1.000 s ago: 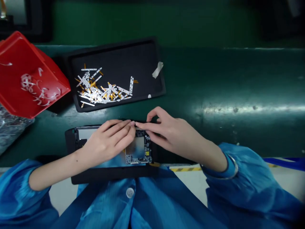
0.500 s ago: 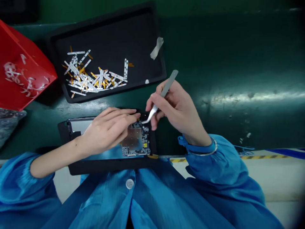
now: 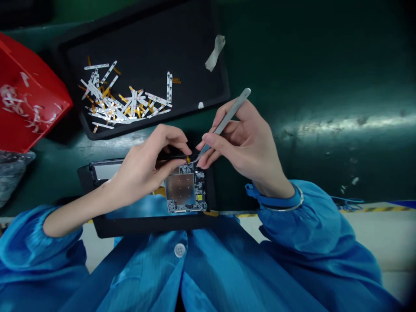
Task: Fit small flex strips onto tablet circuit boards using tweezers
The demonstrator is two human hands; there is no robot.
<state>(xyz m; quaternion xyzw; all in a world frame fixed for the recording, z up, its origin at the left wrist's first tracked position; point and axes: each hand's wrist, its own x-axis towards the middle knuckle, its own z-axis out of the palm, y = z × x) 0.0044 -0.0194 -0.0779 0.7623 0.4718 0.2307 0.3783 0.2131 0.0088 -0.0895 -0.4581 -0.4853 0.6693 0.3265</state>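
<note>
1 l hand, 1 r hand, 1 tweezers, 1 circuit bd, 1 black tray, 1 red bin.

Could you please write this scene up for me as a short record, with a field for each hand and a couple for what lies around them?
left hand: fingertips at the upper edge of the circuit board
right hand: holds steel tweezers, tips at that same edge
nearby: black tray of white strips with orange tails
also: tilted red bin with white scraps

Circuit board beneath slim steel tweezers
</note>
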